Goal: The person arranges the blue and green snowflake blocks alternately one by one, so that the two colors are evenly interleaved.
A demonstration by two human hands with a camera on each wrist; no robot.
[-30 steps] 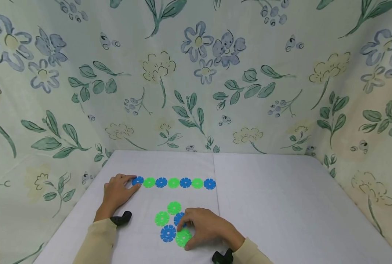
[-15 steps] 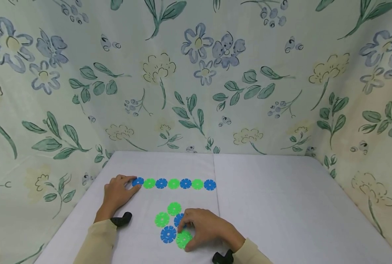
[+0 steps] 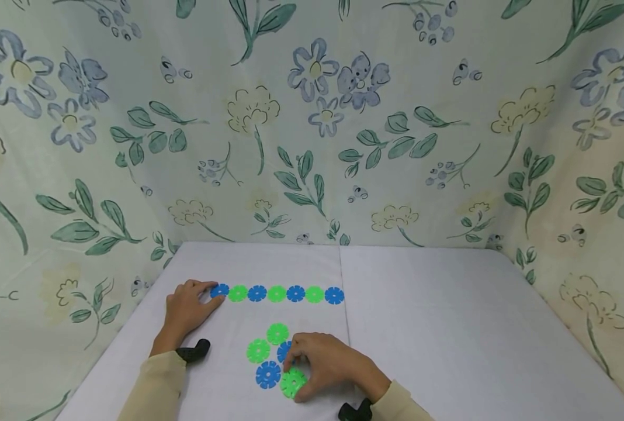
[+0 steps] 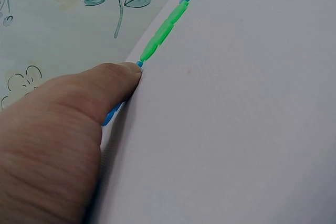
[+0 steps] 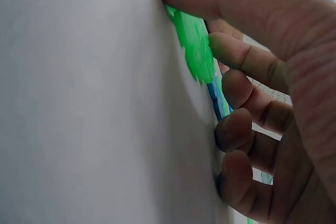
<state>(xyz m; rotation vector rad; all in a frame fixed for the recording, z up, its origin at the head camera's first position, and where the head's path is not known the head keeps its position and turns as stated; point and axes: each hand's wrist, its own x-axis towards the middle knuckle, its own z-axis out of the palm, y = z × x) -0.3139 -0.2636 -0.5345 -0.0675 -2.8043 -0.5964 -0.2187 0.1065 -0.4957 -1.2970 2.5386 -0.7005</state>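
Note:
In the head view my left hand is at the left end of a row of notched plastic discs. Its thumb and index finger pinch the edges of the leftmost blue disc. The left wrist view shows the thumb pressed against that disc, which it mostly hides. Nearer the front, my right hand holds a green notched disc between thumb and index finger. This disc looks slightly tilted off the tabletop in the right wrist view, where the other fingers are curled. A blue disc is partly hidden behind the right hand's fingers.
The row continues rightward, green and blue alternating, to a blue disc by the cloth's crease. Two loose green discs, one of them the upper green disc, and a blue disc lie beside the right hand. Floral curtain surrounds the white table.
Both hands stay in nearly the same places. The green disc in my right hand looks a little more tilted than before. The whole head view has shifted slightly.

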